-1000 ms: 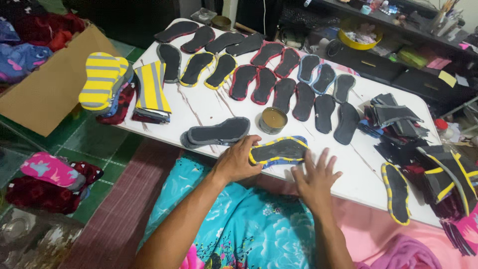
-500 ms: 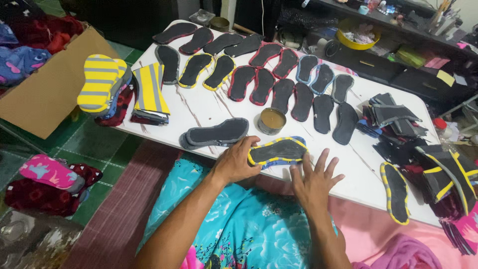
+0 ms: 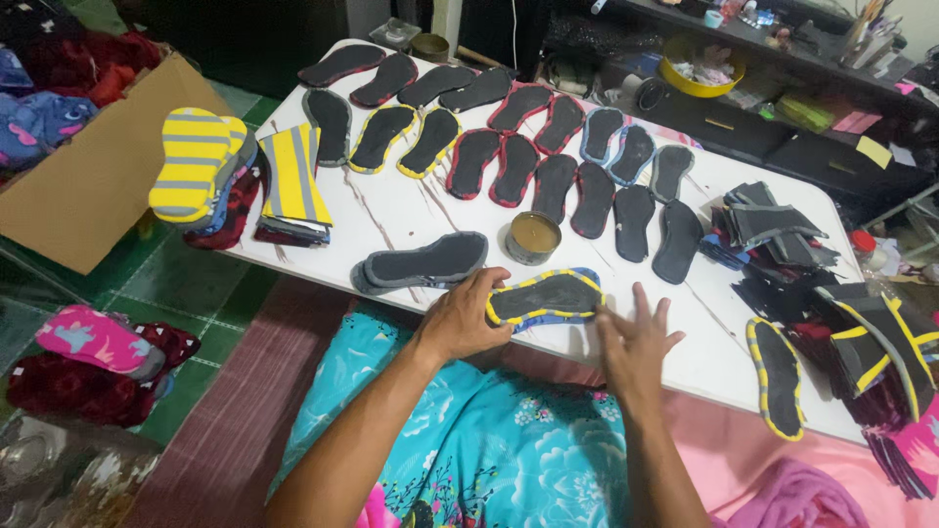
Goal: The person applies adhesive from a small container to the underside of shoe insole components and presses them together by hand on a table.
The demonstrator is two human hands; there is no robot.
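Left hand (image 3: 460, 318) of mine curls its fingers over the heel end of the yellow-edged black sole (image 3: 546, 296) lying on a blue one at the near edge of the white table (image 3: 411, 210). My right hand (image 3: 636, 337) lies flat and spread just beside its toe end. Pressing unevenly, I judge, could skew the pair; the open glue tin (image 3: 533, 238) stands near enough to knock
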